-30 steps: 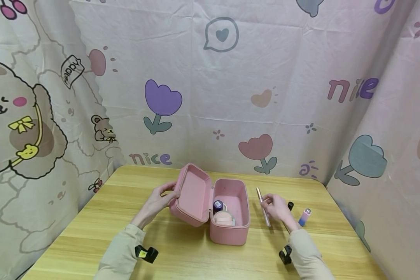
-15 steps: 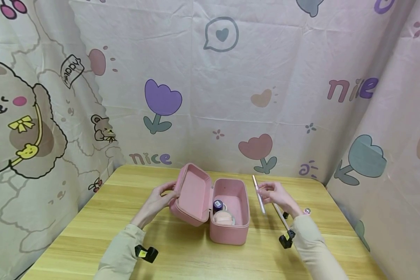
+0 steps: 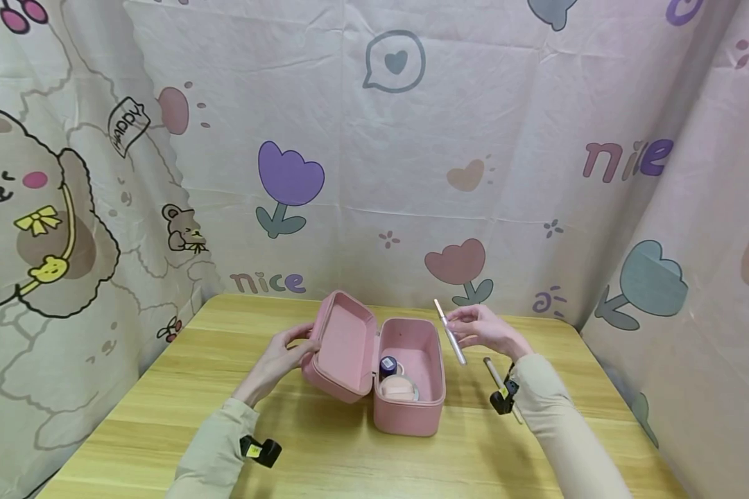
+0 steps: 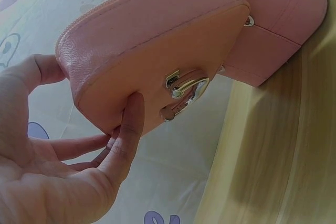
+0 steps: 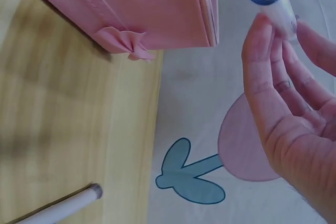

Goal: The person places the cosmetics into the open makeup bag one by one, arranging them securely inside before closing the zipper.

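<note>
The pink cosmetic case stands on the table with its lid swung out to the left. My left hand grips the lid's outer edge, thumb on its outer face near the gold-coloured buckle in the left wrist view. My right hand pinches a slim, pale pink cosmetic pen between thumb and fingers, tilted and raised just right of the case. Its round, blue-ringed end faces the right wrist camera. Inside the case lie a dark purple container with a white label and a round, pale pink powder puff.
A thin stick with a dark end lies on the wooden table, partly behind my right wrist camera. A pink bow sits on the case's side. A patterned cloth hangs behind the table.
My right hand has lifted the pen and carried it left and away from me, towards the case. The forearm now hides the small pink-and-blue tube. My left hand stays on the lid.
</note>
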`<state>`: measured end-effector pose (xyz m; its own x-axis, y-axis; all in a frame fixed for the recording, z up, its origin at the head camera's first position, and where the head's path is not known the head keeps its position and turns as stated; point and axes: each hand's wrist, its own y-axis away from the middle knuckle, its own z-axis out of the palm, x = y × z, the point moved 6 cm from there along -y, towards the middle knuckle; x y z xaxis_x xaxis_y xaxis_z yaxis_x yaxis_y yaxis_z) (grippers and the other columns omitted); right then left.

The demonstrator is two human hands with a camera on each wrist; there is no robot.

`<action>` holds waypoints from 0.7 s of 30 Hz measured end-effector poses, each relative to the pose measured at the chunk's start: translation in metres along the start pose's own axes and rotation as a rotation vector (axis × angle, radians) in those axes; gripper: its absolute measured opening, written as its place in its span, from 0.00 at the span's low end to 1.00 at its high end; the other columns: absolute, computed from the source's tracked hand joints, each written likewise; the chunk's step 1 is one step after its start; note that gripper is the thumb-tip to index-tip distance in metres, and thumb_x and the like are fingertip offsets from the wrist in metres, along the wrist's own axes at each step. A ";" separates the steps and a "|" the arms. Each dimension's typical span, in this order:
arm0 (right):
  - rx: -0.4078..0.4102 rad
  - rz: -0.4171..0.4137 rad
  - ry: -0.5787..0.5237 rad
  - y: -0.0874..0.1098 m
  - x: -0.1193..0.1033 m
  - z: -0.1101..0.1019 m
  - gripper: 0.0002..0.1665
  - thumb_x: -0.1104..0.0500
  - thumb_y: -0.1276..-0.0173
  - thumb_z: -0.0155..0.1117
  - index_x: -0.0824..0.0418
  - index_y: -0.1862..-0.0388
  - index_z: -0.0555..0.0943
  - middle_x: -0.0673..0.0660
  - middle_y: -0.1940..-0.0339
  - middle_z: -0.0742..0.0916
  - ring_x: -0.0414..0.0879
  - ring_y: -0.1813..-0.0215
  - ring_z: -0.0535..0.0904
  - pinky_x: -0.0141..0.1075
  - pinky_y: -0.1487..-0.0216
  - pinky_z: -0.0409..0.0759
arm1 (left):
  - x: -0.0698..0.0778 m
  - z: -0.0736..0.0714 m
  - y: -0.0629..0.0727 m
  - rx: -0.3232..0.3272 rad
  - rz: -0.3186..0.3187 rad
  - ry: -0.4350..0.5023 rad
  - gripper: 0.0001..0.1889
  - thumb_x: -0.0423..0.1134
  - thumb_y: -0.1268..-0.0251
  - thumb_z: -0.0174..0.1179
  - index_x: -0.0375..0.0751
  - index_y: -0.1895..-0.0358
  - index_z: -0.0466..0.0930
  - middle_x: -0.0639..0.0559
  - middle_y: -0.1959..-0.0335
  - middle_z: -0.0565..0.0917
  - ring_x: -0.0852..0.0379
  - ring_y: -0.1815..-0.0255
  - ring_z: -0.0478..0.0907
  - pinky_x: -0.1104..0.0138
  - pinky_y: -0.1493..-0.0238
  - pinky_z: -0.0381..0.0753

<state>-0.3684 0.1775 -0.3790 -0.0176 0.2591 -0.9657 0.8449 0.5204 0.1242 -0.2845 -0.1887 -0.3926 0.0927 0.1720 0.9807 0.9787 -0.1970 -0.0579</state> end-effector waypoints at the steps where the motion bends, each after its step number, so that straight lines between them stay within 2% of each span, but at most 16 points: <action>1: -0.017 0.002 0.011 -0.002 -0.002 0.001 0.27 0.66 0.27 0.57 0.83 0.37 0.66 0.50 0.64 0.86 0.42 0.63 0.83 0.36 0.55 0.87 | 0.000 0.000 0.000 -0.002 0.001 -0.001 0.32 0.39 0.27 0.56 0.28 0.25 0.59 0.31 0.34 0.68 0.55 0.47 0.80 0.72 0.52 0.83; 7: -0.093 0.019 0.065 -0.017 -0.010 0.012 0.24 0.66 0.27 0.57 0.81 0.38 0.68 0.50 0.66 0.85 0.42 0.65 0.83 0.38 0.56 0.88 | 0.000 0.000 0.000 0.001 -0.005 0.003 0.32 0.38 0.27 0.56 0.28 0.25 0.59 0.31 0.34 0.68 0.56 0.47 0.80 0.72 0.52 0.83; 16: -0.099 0.081 0.095 -0.036 -0.008 0.031 0.20 0.67 0.28 0.59 0.77 0.41 0.73 0.50 0.68 0.83 0.42 0.68 0.82 0.39 0.59 0.89 | 0.001 0.000 0.001 0.003 0.001 0.008 0.32 0.37 0.27 0.56 0.27 0.26 0.60 0.31 0.36 0.69 0.61 0.51 0.80 0.72 0.53 0.83; 21: -0.086 0.100 0.130 -0.043 -0.005 0.038 0.18 0.67 0.29 0.60 0.75 0.43 0.75 0.51 0.67 0.83 0.43 0.68 0.81 0.38 0.61 0.89 | 0.001 0.000 0.001 -0.001 0.004 0.007 0.32 0.38 0.27 0.56 0.27 0.25 0.59 0.31 0.36 0.70 0.60 0.50 0.80 0.72 0.52 0.83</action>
<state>-0.3839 0.1230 -0.3880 -0.0093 0.4132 -0.9106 0.7969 0.5532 0.2428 -0.2837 -0.1889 -0.3916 0.0954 0.1646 0.9817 0.9781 -0.1989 -0.0617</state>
